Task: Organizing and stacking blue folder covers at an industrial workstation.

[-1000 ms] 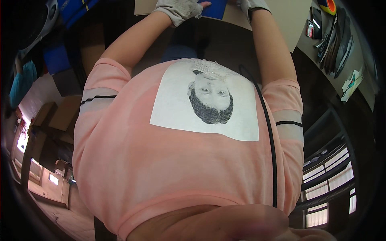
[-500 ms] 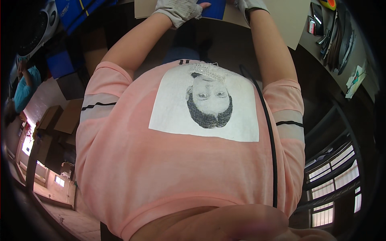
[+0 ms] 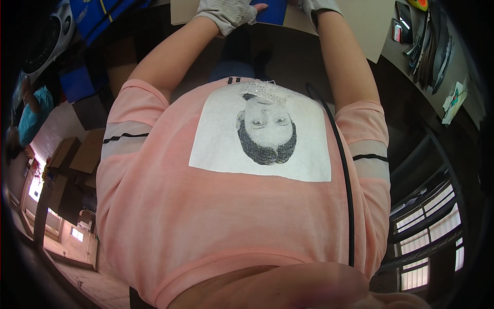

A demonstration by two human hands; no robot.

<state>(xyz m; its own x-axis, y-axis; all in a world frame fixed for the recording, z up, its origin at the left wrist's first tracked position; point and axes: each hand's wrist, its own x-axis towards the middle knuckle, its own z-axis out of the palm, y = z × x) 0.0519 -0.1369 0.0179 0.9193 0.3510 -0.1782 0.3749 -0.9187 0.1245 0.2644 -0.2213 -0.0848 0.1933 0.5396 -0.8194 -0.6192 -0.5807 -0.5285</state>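
Observation:
At the top edge, a blue flat piece [image 3: 270, 12] lies on a pale beige sheet of board [image 3: 357, 26]. My left hand [image 3: 226, 14], in a grey-white work glove, rests at the blue piece's left side. Its bare thumb is stretched out onto the blue surface, and the other fingers run out of view. On the right side of the blue piece is my right hand [image 3: 320, 10], gloved the same way. The picture's upper edge cuts off most of its fingers, so its grip is hidden.
A phone [image 3: 404, 23], an orange-and-yellow object [image 3: 419, 4] and a pile of dark strips [image 3: 435, 56] lie on the right. Cardboard boxes [image 3: 85, 154] stand at the left, near another person in a teal top [image 3: 36, 116]. A black cable [image 3: 346, 170] crosses my shirt.
Both hands keep nearly the same place on the board and blue piece. The board's visible edges sit slightly further left. The other person's arm at the left has shifted a little.

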